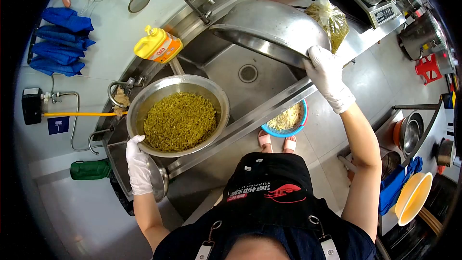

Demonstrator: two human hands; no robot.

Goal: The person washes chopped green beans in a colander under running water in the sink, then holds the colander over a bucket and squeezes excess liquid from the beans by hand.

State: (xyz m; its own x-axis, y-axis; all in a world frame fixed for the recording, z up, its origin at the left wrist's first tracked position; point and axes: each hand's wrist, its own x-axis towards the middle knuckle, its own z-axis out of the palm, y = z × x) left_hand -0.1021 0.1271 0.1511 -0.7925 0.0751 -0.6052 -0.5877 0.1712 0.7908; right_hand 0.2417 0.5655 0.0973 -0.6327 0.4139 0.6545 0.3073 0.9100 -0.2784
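Note:
A wide steel bowl (179,85) filled with chopped green pickled vegetables (180,121) rests across the sink's left side. My left hand (137,166), in a white glove, grips this bowl's near-left rim, thumb over the edge. Beneath that hand another round metal piece (158,179) shows in part. On the right, my gloved right hand (328,74) is closed on the rim of a large steel basin (276,26). This basin is tilted, its open side turned down toward the sink, and its inside is mostly hidden.
Between the bowls the steel sink (216,70) shows its drain (248,73). A yellow jug (159,45) stands near the taps; a bag of greens (331,21) lies behind the basin. A blue basket (287,119) of pale shreds sits on the floor by my feet.

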